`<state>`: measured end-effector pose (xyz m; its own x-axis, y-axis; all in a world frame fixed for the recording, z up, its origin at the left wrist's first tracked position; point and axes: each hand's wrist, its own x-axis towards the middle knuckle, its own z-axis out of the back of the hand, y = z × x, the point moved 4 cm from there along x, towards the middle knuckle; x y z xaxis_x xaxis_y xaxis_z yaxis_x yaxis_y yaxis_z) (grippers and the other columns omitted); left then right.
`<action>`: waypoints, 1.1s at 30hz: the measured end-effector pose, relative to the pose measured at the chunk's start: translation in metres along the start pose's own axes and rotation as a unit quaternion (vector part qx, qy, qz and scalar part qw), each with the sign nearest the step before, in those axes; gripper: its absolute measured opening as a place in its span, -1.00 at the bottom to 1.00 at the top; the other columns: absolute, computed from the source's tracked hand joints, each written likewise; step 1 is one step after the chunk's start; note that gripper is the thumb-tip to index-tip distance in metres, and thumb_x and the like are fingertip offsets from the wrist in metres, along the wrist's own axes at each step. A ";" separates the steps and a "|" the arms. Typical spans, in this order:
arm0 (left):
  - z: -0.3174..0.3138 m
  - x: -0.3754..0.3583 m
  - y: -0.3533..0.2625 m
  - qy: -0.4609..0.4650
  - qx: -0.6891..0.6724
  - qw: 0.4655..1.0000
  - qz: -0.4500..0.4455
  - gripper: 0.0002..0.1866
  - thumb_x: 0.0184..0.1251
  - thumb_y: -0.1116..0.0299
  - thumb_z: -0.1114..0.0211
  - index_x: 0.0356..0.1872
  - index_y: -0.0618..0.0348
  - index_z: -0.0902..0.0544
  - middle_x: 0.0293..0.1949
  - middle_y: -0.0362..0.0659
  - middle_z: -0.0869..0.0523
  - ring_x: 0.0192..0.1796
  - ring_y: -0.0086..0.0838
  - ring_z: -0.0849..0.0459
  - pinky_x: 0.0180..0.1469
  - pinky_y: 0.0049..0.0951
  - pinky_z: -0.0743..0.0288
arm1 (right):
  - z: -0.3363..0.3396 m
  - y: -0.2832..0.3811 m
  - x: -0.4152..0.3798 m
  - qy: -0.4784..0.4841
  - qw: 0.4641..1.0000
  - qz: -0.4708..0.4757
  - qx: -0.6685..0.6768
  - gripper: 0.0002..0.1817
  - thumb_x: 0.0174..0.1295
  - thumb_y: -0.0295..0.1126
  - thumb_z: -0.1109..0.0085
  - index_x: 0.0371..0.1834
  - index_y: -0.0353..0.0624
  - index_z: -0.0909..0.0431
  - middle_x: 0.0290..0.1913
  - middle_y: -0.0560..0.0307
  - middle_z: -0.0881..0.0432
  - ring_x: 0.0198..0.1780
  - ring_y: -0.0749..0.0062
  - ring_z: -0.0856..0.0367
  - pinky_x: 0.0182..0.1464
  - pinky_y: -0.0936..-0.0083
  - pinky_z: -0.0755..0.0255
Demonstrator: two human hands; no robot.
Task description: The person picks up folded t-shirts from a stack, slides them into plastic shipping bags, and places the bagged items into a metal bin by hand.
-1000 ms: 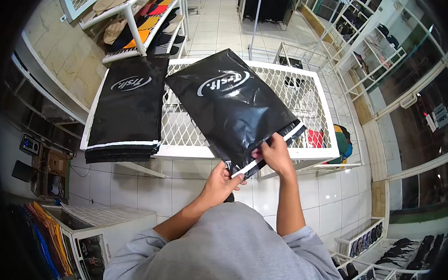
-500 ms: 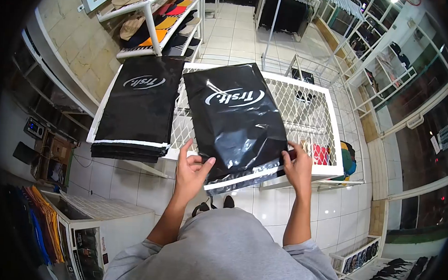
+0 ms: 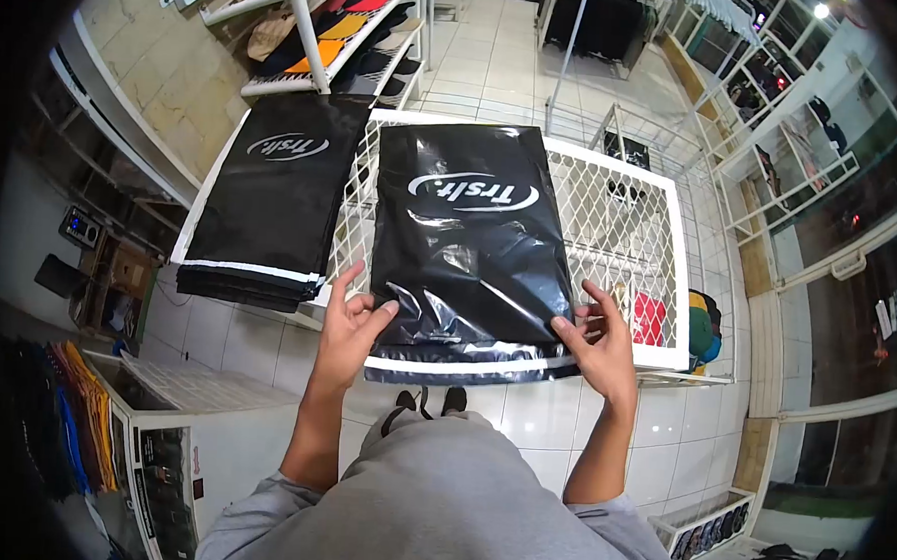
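A black plastic mailer bag (image 3: 470, 251) with a white "Trslt." logo lies flat on the white mesh-topped table (image 3: 632, 203), its white-striped end over the near edge. At the bag's lower left corner is my left hand (image 3: 352, 321), thumb against its edge and index finger stretched away. My right hand (image 3: 601, 347) is at the opposite edge, its thumb tip on the plastic and its fingers spread beside it. Both hands look open, touching the bag. On the table's left side rests a stack of similar black bags (image 3: 272, 197).
A shelf rack of caps (image 3: 328, 50) stands beyond the table's left end. Hanging clothes (image 3: 595, 26) are at the back. To the lower left is a white cabinet (image 3: 221, 450) with folded or hung garments (image 3: 87, 414) near it. Glass doors (image 3: 858, 308) line the right side.
The bag has turned straighter, and its near end has shifted left. Both hands moved along with its edges; my left hand went left and the fingers of my right hand spread more.
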<state>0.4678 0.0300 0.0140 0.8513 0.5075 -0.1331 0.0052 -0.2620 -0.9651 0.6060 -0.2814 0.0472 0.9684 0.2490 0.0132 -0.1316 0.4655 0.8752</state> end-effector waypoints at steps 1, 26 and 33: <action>-0.004 -0.004 0.001 -0.012 -0.003 1.000 0.016 -0.26 0.42 0.60 -0.33 0.55 0.25 -0.18 -0.08 -0.07 -0.71 -0.08 -0.58 -0.70 -0.03 -0.58 -0.57 | -0.001 -0.001 0.000 -0.009 1.000 -0.007 -0.004 -0.42 0.28 -0.26 -0.42 0.34 -0.25 -0.56 -0.17 -0.02 -0.69 -0.24 0.39 -0.64 -0.13 0.39 -0.56; 0.016 -0.032 0.031 0.204 -0.065 0.963 0.165 -0.74 0.41 0.33 -0.34 -0.01 0.26 -0.71 -0.12 -0.18 -0.80 -0.10 -0.48 -0.78 0.02 -0.47 -0.64 | -0.033 -0.038 -0.085 0.098 0.924 -0.177 0.325 -0.52 0.31 -0.19 -0.40 0.13 -0.34 -0.62 -0.07 0.12 -0.77 -0.14 0.50 -0.74 -0.04 0.57 -0.61; -0.025 -0.058 0.009 0.200 -0.062 0.973 0.092 -0.67 0.38 0.38 -0.36 0.12 0.23 -0.65 -0.08 -0.17 -0.79 -0.13 -0.44 -0.78 -0.01 -0.44 -0.65 | -0.017 -0.028 -0.087 0.120 0.929 -0.169 0.307 -0.68 0.30 -0.33 -0.42 -0.04 -0.38 -0.71 -0.19 0.12 -0.82 -0.24 0.55 -0.77 -0.15 0.62 -0.64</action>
<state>0.4314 -0.0223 0.0191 0.9800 0.0890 -0.1781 -0.1238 -0.4282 -0.8952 0.5221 -0.3021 0.0134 0.8480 0.3934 -0.3552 0.3876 -0.0034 0.9218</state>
